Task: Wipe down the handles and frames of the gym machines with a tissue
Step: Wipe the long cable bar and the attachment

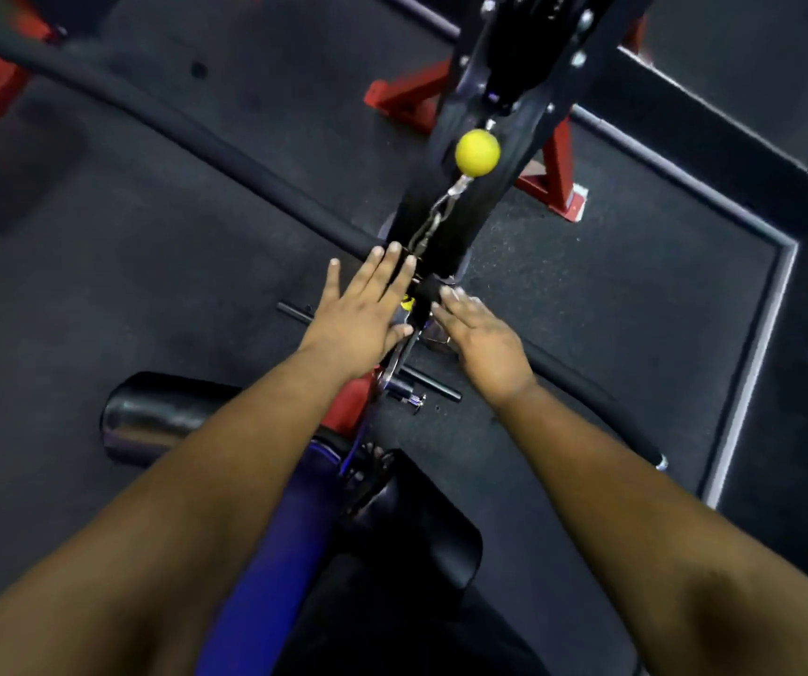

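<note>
A long black pull-down bar [158,117] hangs across the view from upper left to lower right on a chain [433,214] below a yellow ball [478,153]. My left hand [360,314] reaches flat with straight fingers to the bar's centre clamp [424,295]. My right hand [482,336] comes in from the right, fingers extended toward the same clamp. No tissue is visible in either hand. The machine's black upright frame [499,80] rises behind the chain.
Red frame feet [555,175] stand on the dark rubber floor [611,295]. Below my arms are a black roller pad [158,414], a blue post [265,568] and a black seat [421,539]. A thin black rod [433,383] lies on the floor.
</note>
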